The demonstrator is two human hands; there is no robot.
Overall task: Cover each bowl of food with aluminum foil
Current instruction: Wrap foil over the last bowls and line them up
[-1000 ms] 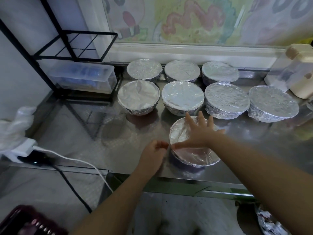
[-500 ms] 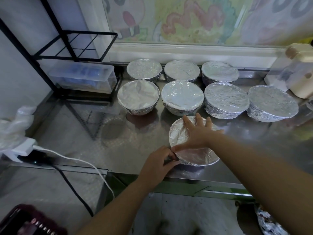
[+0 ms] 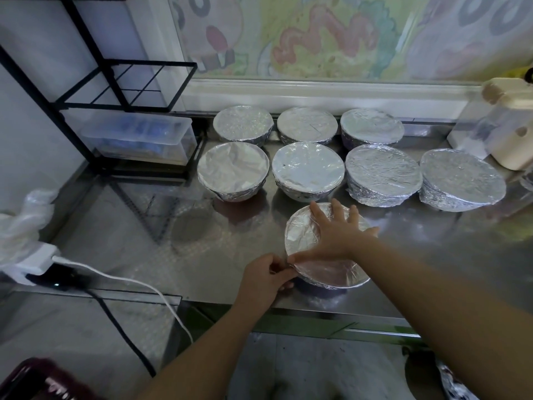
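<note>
Closest to me, at the front edge of the steel table (image 3: 202, 255), stands the front bowl (image 3: 328, 280), and both hands of the person are on it. The left hand (image 3: 266, 280) has its fingers curled and pinches the foil (image 3: 301, 233) at the left rim of the front bowl, as if to fold the edge down against the wall. The right hand (image 3: 337, 238) lies flat on top with the fingers straight and spread, pressing the sheet over the mouth. The foil covers the whole top and no food shows, so I judge that only the tucking of the edge is left here. The far rim is hidden under the right hand, and I cannot say if it is tucked there. Just behind the front bowl is a row of four wrapped bowls (image 3: 308, 170), with the foil drawn tight and folded down the sides. Farther behind the front bowl, near the wall, stand three more wrapped bowls (image 3: 307, 125). These seven look finished to me. I see no open bowl, so the task seems almost at its end, as far as this view shows.
</note>
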